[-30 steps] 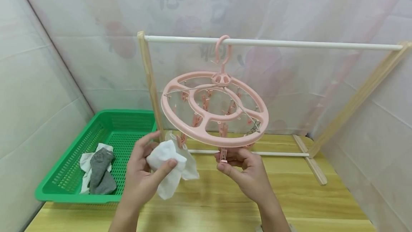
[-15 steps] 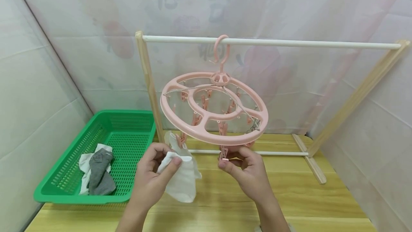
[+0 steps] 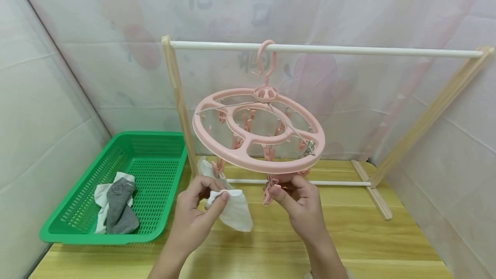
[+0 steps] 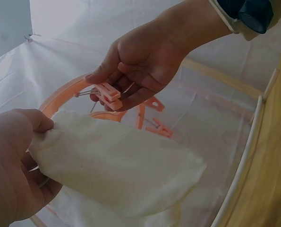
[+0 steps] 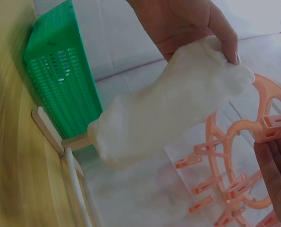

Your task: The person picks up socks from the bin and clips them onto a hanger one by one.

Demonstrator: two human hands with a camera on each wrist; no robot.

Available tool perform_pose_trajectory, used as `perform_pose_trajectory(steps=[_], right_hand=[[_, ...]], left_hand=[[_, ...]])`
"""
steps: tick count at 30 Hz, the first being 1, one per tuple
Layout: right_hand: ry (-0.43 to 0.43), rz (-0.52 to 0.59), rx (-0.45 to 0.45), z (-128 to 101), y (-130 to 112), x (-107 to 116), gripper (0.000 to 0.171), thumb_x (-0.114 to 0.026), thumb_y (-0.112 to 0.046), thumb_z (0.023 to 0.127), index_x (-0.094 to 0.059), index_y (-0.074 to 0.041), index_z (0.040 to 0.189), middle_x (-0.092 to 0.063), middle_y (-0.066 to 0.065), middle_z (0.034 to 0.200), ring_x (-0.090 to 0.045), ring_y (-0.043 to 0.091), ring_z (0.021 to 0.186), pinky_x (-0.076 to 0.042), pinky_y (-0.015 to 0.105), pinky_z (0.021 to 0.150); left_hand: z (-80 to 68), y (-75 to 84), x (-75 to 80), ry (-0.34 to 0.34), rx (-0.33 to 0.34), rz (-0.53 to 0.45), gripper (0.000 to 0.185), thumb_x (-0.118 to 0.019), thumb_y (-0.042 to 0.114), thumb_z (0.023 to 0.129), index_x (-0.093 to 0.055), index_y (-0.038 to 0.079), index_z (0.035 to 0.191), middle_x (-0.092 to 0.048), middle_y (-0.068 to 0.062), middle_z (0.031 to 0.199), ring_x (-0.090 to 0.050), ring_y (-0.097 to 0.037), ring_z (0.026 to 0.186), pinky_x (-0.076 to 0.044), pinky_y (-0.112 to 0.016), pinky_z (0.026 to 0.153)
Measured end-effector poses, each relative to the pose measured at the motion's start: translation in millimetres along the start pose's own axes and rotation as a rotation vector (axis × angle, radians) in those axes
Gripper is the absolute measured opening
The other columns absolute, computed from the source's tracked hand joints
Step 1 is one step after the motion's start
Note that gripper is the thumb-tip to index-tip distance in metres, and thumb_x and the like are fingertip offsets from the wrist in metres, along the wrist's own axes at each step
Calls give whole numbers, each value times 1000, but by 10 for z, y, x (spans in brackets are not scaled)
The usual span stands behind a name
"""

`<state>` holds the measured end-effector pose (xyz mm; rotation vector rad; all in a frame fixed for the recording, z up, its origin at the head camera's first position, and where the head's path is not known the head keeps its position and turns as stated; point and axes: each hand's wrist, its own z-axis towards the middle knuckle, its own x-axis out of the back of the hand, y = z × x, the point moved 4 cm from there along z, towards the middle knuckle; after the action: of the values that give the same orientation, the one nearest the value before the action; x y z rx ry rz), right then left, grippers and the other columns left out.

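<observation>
My left hand (image 3: 197, 216) pinches a white sock (image 3: 237, 213) by its cuff, thumb on top, and the sock (image 4: 116, 165) hangs toward the right. My right hand (image 3: 300, 206) holds a pink clothespin (image 3: 267, 195) between thumb and fingers. That clothespin (image 4: 107, 94) dangles from the front rim of a round pink drying hanger (image 3: 240, 158). A gap separates the held sock (image 5: 164, 109) from the clothespin (image 5: 276, 126). Behind my left hand, a second white sock (image 3: 205, 168) hangs at another clothespin (image 3: 218, 167), partly hidden.
The hanger's hook (image 3: 266, 57) sits over the white rod (image 3: 348, 49) of a wooden rack (image 3: 178, 94). At left stands a green basket (image 3: 93, 239) holding a grey sock (image 3: 123, 210) and white fabric (image 3: 101, 203). A low white bar (image 3: 341, 183) runs behind my hands.
My left hand has moved right, bringing the sock nearer the right hand; the sock now hangs from its cuff, pointing right. The clothespin in my right hand has tilted.
</observation>
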<state>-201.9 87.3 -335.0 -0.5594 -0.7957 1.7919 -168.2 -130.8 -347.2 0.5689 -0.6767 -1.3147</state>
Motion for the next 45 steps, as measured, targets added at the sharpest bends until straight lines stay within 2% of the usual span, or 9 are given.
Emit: perform_pose_trajectory(steps=[4, 7, 10, 22, 26, 32, 38, 45], right_hand=[[9, 35, 23, 19, -8, -3, 7, -55, 12, 95, -60, 12, 101, -68, 14, 89, -68, 19, 74, -58, 26, 66], [10, 55, 39, 29, -16, -10, 7, -54, 13, 95, -59, 13, 100, -68, 15, 89, -68, 20, 75, -58, 27, 67], [9, 80, 49, 37, -27, -16, 6, -54, 14, 95, -58, 14, 99, -68, 15, 89, -69, 21, 75, -59, 28, 67], [47, 89, 29, 35, -35, -18, 10, -57, 8, 95, -55, 18, 97, -72, 8, 95, -72, 18, 82, -60, 29, 70], [44, 102, 38, 22, -41, -25, 10, -57, 8, 95, -55, 18, 97, -73, 8, 96, -72, 18, 84, -60, 29, 71], [44, 112, 8, 10, -38, -35, 10, -57, 6, 96, -56, 16, 98, -73, 6, 96, -72, 17, 86, -60, 30, 73], [40, 127, 20, 3, -48, -44, 10, -58, 7, 96, -57, 16, 99, -73, 7, 97, -72, 17, 86, -60, 29, 73], [43, 138, 7, -1, -44, -47, 10, -58, 7, 95, -57, 16, 99, -73, 7, 97, -73, 18, 88, -61, 30, 73]], left_hand=[[-4, 1, -41, -4, -26, 39, 23, -71, -6, 87, -61, 10, 100, -69, -1, 91, -62, -11, 75, -53, -26, 65], [2, 15, -66, -6, -77, 51, 25, -71, -6, 87, -65, 10, 104, -70, -2, 94, -63, -11, 77, -54, -26, 66], [10, 22, -90, -10, -115, 53, 24, -70, -6, 86, -66, 11, 102, -70, -1, 94, -63, -11, 78, -54, -26, 66], [-16, -2, -185, -14, -141, 45, 22, -72, -6, 85, -65, 11, 97, -67, -1, 89, -59, -11, 75, -54, -25, 64], [-27, 0, -218, -24, -167, 33, 22, -72, -8, 83, -65, 9, 96, -66, -1, 86, -59, -10, 72, -54, -24, 62], [-27, 19, -260, -29, -217, 56, 22, -72, -8, 81, -65, 8, 94, -65, 0, 82, -56, -8, 70, -52, -22, 60], [-36, 49, -283, -29, -243, 86, 21, -72, -7, 81, -65, 8, 95, -65, 1, 83, -54, -7, 70, -48, -19, 59], [-43, 77, -314, -36, -286, 124, 21, -73, -5, 82, -65, 8, 96, -66, 1, 86, -57, -8, 74, -49, -16, 67]])
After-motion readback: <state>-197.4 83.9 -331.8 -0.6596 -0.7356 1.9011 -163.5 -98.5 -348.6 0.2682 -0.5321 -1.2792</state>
